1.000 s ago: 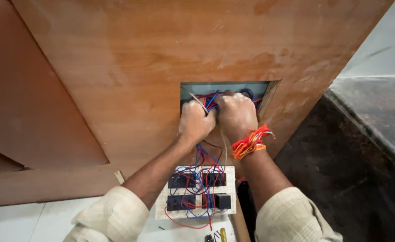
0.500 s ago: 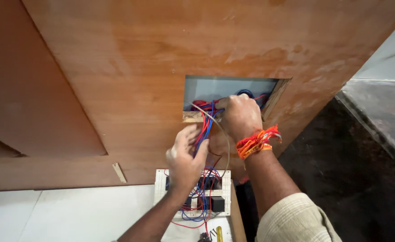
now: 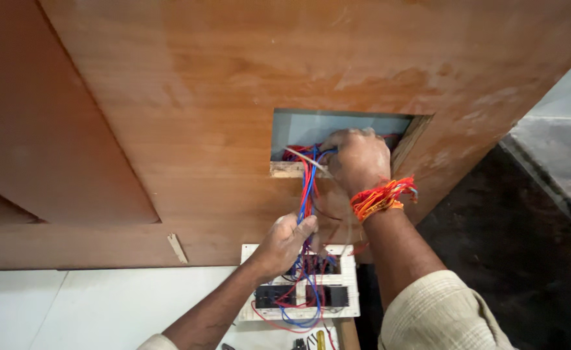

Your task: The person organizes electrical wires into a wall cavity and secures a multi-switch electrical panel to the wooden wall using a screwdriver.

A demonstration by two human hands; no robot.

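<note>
- Up at the cut-out, my right hand [image 3: 358, 159] is curled shut, knuckles toward me, its fingers pressed together over the tops of the wires [image 3: 307, 178] inside the opening.
- Lower down, my left hand [image 3: 284, 243] makes a fist round the same bundle, thumb on top, pinching it tight just above the switch plate [image 3: 347, 295].
- Between my two hands the bundle runs almost straight up and down, its long axis vertical: thin red and blue strands, with one pale wire slanting across the top.
- At its upper end the bundle goes into a rectangular recess [image 3: 311, 126] with a pale grey back wall and a raw wooden lower edge.
- At the lower end, the white plastic plate hangs with its back toward me, holding dark blocks and loops of red and blue wire.
- Round my right wrist sits an orange-red thread band [image 3: 383, 196].
- Around all this is a smooth, brown wooden panel [image 3: 188, 97], faintly scuffed.
</note>
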